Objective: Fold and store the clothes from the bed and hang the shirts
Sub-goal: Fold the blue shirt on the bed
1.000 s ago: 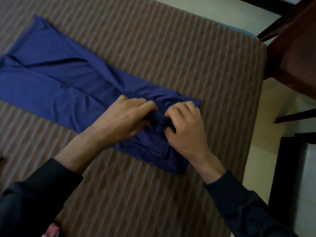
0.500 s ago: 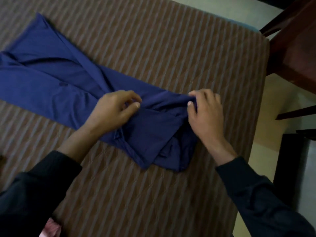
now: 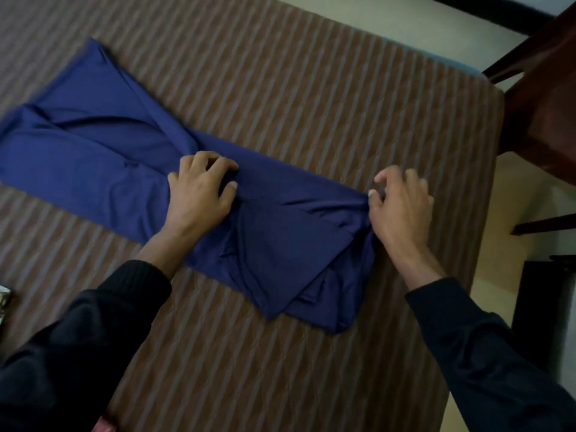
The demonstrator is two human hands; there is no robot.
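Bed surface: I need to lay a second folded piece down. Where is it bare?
Bare striped bed cover beyond the blue garment, and near, between the sleeves. Crowded mid-bed, under the left hand and right hand.

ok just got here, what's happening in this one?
A person is folding a blue garment on a striped bed cover. The left hand grips the cloth near its middle, fingers curled into it. The right hand pinches the folded end near the bed's edge. That end is doubled over in uneven layers; the rest lies spread out to the left. The fold isn't finished. A dark wooden chair stands beside the bed.
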